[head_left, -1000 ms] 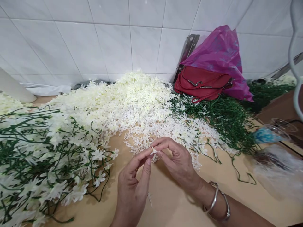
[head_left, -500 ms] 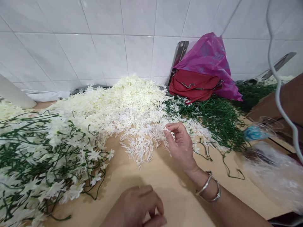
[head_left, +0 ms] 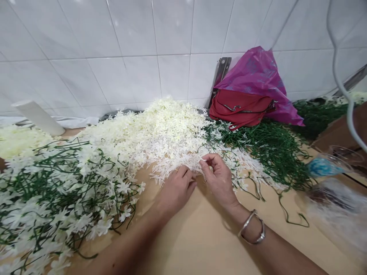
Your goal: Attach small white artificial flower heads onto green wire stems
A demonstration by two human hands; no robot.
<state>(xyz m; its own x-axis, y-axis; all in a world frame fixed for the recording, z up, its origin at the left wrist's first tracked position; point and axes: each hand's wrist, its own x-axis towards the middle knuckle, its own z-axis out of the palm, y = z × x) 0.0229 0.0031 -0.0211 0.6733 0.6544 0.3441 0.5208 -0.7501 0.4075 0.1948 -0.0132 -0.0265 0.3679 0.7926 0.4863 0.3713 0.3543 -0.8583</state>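
Observation:
My right hand [head_left: 219,177] is closed in a pinch, thumb against forefinger, on a small white flower piece [head_left: 201,160] mostly covered by the fingertips. Close to its left, my left hand [head_left: 178,188] reaches with curled fingers to the edge of the thin white stamens [head_left: 163,171]. Whatever its fingertips hold is hidden. Behind both hands rises a heap of cream artificial blossoms [head_left: 169,122]. White flowers on green stems [head_left: 86,179] lie in a bundle to the left, and bare green stems [head_left: 275,149] lie in a pile to the right.
A red handbag [head_left: 241,107] and a magenta plastic bag [head_left: 258,72] lean by the tiled wall. Clear plastic wrapping [head_left: 338,214] and a plastic cup with blue contents [head_left: 325,166] lie at the right. A white cylinder [head_left: 40,118] stands tilted at the back left.
My left hand has moved up and forward from the near table edge to the stamens beside my right hand. My right hand keeps its pinch in nearly the same place. The view has shifted slightly.

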